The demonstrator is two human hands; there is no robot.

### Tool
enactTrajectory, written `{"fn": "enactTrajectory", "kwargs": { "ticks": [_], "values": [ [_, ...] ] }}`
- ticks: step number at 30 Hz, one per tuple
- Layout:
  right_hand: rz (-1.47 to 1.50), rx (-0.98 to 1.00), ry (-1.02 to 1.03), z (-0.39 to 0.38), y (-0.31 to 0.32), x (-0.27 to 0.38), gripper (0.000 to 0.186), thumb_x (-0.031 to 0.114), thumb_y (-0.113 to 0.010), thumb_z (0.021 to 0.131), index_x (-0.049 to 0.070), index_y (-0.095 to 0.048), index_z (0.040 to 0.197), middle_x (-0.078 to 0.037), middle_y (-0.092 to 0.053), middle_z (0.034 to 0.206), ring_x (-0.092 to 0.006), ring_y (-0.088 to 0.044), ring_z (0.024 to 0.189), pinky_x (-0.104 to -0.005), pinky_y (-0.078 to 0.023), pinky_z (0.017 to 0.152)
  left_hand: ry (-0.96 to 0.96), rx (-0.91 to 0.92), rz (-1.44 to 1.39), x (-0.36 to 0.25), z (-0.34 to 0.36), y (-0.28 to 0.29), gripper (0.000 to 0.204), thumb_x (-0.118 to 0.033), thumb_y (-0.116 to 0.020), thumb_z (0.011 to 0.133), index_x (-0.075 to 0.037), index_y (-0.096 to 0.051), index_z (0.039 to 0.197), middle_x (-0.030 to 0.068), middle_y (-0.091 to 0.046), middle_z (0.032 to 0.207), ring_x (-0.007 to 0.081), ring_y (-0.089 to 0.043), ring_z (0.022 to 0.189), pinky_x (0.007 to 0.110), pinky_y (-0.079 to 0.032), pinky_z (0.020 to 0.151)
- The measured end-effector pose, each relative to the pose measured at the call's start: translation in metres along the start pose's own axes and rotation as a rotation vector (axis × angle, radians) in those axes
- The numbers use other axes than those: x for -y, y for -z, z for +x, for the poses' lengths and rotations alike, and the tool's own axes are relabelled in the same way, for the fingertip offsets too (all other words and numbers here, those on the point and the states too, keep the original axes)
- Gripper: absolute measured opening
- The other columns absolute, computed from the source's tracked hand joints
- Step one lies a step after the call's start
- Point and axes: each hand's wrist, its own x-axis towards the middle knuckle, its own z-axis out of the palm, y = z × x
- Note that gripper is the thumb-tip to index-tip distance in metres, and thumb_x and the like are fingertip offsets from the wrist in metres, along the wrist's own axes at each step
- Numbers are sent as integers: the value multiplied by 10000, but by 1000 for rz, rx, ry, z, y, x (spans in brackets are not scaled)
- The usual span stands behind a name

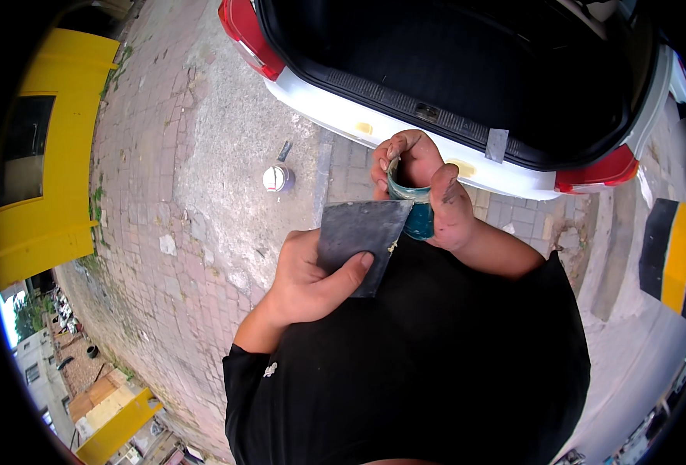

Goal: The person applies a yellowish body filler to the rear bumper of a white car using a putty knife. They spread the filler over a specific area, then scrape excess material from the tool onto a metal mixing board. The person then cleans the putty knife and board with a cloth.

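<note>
My left hand (312, 279) grips a flat dark grey spreader plate (358, 232), its thumb across the face. Yellowish paste sticks to the plate's right edge. In my right hand (451, 205), thumb and fingers curl around a teal, round, hollow cup-like thing (419, 221) with a pale smeared rim. The plate's upper right corner meets or overlaps that rim; which, I cannot tell. Dark smudges mark the right fingers. Just beyond my hands runs the white rear bumper (327, 112) of a car, with yellowish patches (460, 167) on it.
The car's dark boot (436, 70) stands open, and a small grey plate (497, 145) rests on its sill. On the pavement are a white tub (278, 179) and a dark object (285, 150). A yellow structure (68, 147) stands left; a black-and-yellow striped block (672, 256) is at right.
</note>
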Motion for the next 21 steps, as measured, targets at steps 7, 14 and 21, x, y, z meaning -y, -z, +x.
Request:
{"fn": "enactTrajectory", "kwargs": {
  "ticks": [7, 14, 21],
  "values": [
    [-92, 25, 26, 2, 2, -1, 793, 751, -514, 820, 94, -383, 1244, -43, -420, 1168, -138, -437, 988, -294, -403, 833, 34, 19, -23, -5, 1, 3, 106, -18, -653, 855, 32, -669, 946, 16, -659, 712, 51, -569, 643, 233, -466, 580],
    [-153, 68, 4, 4, 4, 0, 827, 773, -477, 824, 86, -365, 1272, -35, -415, 1171, -136, -434, 993, -297, -392, 856, 95, 54, -18, -8, 3, 10, 104, -18, -642, 865, 35, -666, 951, 8, -657, 742, 49, -561, 671, 239, -466, 597],
    [-207, 96, -20, 6, 9, -3, 782, 726, -410, 895, 33, -387, 1257, -28, -424, 1067, -107, -392, 986, -274, -312, 940, 167, 69, -92, -5, 6, 15, 113, -14, -650, 859, 39, -661, 959, 8, -650, 777, 56, -553, 724, 238, -468, 630]
  ]
}}
